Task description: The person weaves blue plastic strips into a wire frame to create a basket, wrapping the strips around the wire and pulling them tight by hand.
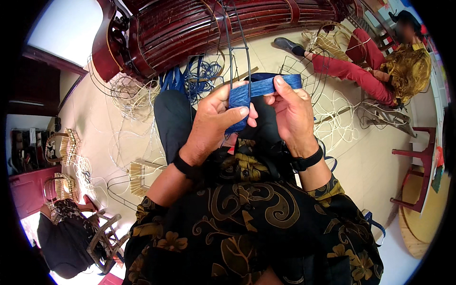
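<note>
A flat blue woven-look strap (262, 87) is wrapped around the lower part of a black wire frame (232, 47). My left hand (216, 114) grips the wrapped part, with its thumb pressed on the blue strap and its fingers behind the frame. To the right, my right hand (292, 104) pinches the strap near its far end between thumb and fingers, holding it stretched out sideways. The frame rises away from my hands toward the bench. How the strap passes behind the frame is hidden by my left hand.
A dark red wooden bench (180, 35) stands ahead. Blue strips (202, 73) and pale cane coils (135, 97) lie before it. A person in red trousers (342, 73) sits at right among loose pale strands (337, 114). Another person (66, 242) sits at lower left. A partly woven basket (137, 178) is beside me.
</note>
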Motion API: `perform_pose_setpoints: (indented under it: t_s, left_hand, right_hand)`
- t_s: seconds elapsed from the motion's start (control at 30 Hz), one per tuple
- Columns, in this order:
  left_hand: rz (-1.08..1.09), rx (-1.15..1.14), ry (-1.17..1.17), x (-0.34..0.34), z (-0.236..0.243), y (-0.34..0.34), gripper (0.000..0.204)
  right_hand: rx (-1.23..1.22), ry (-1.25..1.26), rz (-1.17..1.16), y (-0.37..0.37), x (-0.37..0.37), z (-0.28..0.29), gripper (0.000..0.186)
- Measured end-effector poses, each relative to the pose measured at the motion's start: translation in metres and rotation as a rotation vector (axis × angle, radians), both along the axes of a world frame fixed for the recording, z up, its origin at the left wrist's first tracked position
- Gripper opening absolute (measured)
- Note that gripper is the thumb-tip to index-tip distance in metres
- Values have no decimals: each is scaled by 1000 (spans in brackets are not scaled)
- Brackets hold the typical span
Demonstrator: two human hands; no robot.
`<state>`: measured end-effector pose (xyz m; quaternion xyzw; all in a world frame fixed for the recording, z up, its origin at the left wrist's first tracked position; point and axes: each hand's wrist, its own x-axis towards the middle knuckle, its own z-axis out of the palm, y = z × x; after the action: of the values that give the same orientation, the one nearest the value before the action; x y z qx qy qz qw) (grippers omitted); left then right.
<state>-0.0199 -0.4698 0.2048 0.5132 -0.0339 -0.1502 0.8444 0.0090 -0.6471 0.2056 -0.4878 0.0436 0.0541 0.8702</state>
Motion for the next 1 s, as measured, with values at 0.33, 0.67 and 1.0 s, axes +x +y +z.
perform_pose_setpoints:
  t_s: [0.33,0.67,1.0]
  left_hand:
    - [-96,54,-3,-10,-13,5,33]
    - [-48,-36,12,-12,-14,-3,34]
    - [80,46,10,-4,4,-9,24]
  right_hand:
    - [-2,5,13,-5,-6,-2,26]
    - [122,37,48,-8,-6,-10,25]
    - [89,3,14,-4,-9,-11,24]
